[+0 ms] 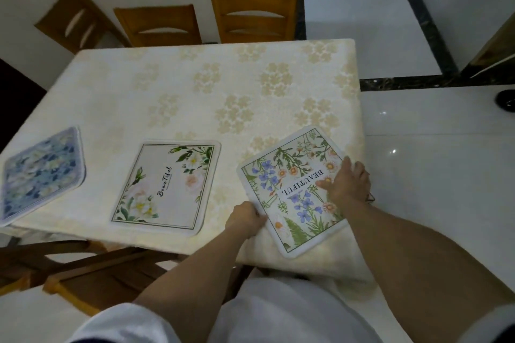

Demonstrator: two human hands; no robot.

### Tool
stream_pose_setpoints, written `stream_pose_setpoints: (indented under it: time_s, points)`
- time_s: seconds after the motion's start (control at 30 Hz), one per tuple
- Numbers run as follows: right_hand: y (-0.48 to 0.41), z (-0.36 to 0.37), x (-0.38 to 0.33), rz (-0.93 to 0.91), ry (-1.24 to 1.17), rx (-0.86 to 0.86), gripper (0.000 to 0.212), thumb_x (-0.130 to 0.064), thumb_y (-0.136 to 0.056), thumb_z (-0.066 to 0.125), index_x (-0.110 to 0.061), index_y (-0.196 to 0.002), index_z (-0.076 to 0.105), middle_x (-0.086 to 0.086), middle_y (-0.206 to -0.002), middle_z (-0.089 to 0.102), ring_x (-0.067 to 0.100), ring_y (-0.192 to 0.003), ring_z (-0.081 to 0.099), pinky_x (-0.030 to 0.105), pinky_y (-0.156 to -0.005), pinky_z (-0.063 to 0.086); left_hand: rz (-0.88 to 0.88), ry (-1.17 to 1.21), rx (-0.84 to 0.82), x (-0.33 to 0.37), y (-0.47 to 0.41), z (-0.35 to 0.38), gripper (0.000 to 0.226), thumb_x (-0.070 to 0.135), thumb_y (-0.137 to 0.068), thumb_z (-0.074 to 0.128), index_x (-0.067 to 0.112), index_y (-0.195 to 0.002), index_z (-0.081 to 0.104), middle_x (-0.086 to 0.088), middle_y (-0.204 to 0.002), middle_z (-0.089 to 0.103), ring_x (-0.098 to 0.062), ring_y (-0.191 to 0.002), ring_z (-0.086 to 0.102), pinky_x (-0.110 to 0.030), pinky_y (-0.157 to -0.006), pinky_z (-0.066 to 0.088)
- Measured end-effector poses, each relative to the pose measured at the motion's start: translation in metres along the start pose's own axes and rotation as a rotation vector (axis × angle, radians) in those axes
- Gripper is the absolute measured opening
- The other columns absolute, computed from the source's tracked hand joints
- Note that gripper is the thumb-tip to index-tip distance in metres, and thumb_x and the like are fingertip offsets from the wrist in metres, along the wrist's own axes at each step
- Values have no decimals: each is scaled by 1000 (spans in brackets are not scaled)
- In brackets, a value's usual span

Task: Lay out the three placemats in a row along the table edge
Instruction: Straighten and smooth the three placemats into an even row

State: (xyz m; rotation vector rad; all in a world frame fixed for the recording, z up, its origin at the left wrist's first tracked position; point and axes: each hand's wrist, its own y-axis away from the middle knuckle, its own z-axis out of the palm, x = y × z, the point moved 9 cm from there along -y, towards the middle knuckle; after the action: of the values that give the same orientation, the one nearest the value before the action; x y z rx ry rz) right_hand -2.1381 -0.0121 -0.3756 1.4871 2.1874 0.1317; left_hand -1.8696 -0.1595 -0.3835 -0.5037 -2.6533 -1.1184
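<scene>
While the cloth-covered table (195, 86) carries all three mats along its near edge, only two lie settled: the blue placemat (41, 175) far left and the middle placemat (167, 186). The right placemat (292, 189) sits skewed near the right corner. It looks thin, light and limp, likely to slide on the cloth, so its side edges are the best hold. The right hand (348, 184) rests flat on its right side, and the left hand (245, 217) pinches its left edge with curled fingers. It reads "BEAUTIFUL"; the middle one reads "Beautiful" in script.
</scene>
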Motion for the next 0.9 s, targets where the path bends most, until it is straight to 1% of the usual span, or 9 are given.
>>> stream_pose_setpoints:
  time_s: [0.03, 0.1, 0.2, 0.27, 0.4, 0.53, 0.63, 0.73, 0.9]
  points:
    - [-3, -2, 2, 23, 21, 9, 106, -61, -74, 75, -13, -151, 20, 18, -151, 25, 37, -137, 27, 48, -113, 25, 1, -12, 19, -2, -1, 0, 30, 40, -89, 66, 11, -95, 61, -5, -86, 68, -23, -77, 69, -38, -72, 61]
    - [-9, -8, 5, 21, 99, 48, 90, -58, -80, 70, -8, -144, 31, 20, -143, 34, 37, -130, 34, 47, -105, 32, -2, -3, 60, -6, -3, 0, 32, 43, -86, 68, 13, -98, 61, -4, -92, 68, -23, -86, 68, -38, -77, 59]
    - [-13, -18, 16, 44, 132, 99, 54, -25, -90, 64, -4, -134, 41, 22, -136, 42, 37, -124, 40, 45, -100, 37, 5, 29, 89, -8, -6, 0, 28, 41, -86, 69, 17, -94, 57, -1, -91, 65, -20, -84, 63, -33, -69, 53]
    - [-11, -22, 31, 97, 83, 109, 48, -12, -88, 62, -2, -131, 43, 22, -133, 46, 37, -121, 44, 45, -99, 41, 9, 43, 99, -9, -9, -1, 26, 39, -87, 69, 18, -93, 54, 0, -91, 63, -21, -87, 63, -30, -68, 48]
    - [1, -20, 50, 127, 23, 106, 44, -9, -87, 64, 1, -126, 46, 23, -129, 50, 37, -117, 50, 45, -97, 44, 15, 64, 157, -9, -14, -10, 21, 31, -88, 70, 18, -92, 55, 0, -90, 60, -19, -84, 59, -28, -69, 43]
    - [15, -13, 63, 181, -95, 130, 42, -9, -87, 66, 5, -123, 48, 25, -127, 53, 39, -116, 51, 45, -96, 47, 6, 160, 243, -10, -23, -24, 6, 17, -90, 66, 14, -94, 65, -6, -98, 69, -23, -87, 62, -26, -71, 43]
    - [29, -7, 71, 217, -186, 141, 44, -9, -86, 69, 6, -122, 48, 26, -126, 52, 39, -117, 50, 45, -95, 47, 7, 186, 278, -4, -29, -36, 16, 11, -89, 62, 11, -102, 71, -13, -104, 72, -27, -91, 65, -29, -80, 50]
    - [47, -3, 75, 190, -220, 177, 39, -8, -88, 68, 6, -120, 49, 25, -124, 52, 38, -114, 51, 44, -92, 47, 38, 160, 283, 4, -33, -43, 19, 11, -89, 58, 10, -105, 69, -13, -104, 71, -32, -100, 65, -33, -87, 50]
    - [60, -1, 82, 177, -282, 206, 23, -10, -96, 56, 5, -113, 53, 23, -117, 56, 38, -105, 56, 39, -84, 46, 58, 161, 282, 0, -29, -40, 18, 11, -91, 58, 12, -108, 62, -6, -96, 65, -24, -88, 59, -29, -74, 44]
